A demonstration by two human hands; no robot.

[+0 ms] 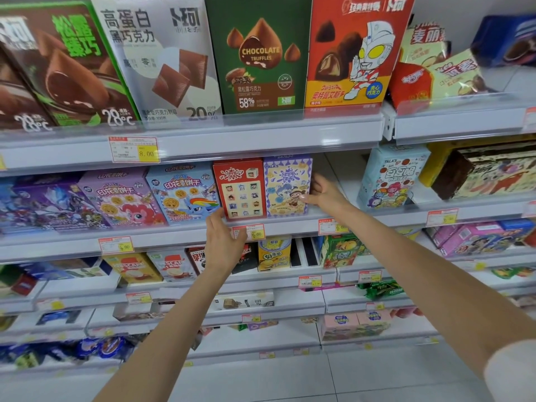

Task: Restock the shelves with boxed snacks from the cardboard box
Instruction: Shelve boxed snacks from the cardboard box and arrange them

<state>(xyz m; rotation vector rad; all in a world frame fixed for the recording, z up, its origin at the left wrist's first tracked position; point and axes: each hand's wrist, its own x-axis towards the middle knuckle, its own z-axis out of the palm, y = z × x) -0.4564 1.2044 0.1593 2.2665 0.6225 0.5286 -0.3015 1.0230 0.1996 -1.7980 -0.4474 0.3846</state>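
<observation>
A purple-and-cream snack box stands upright on the second shelf, beside a red snack box. My right hand grips the purple box by its right edge, thumb on the front. My left hand hovers in front of the shelf edge just below the red box, fingers loosely apart and holding nothing. The cardboard box is out of view.
Left of the red box stand blue and pink cartoon cookie boxes. A gap lies between the purple box and a light-blue box to the right. Large chocolate boxes fill the top shelf. Lower shelves hold more snacks, with grey floor tiles below.
</observation>
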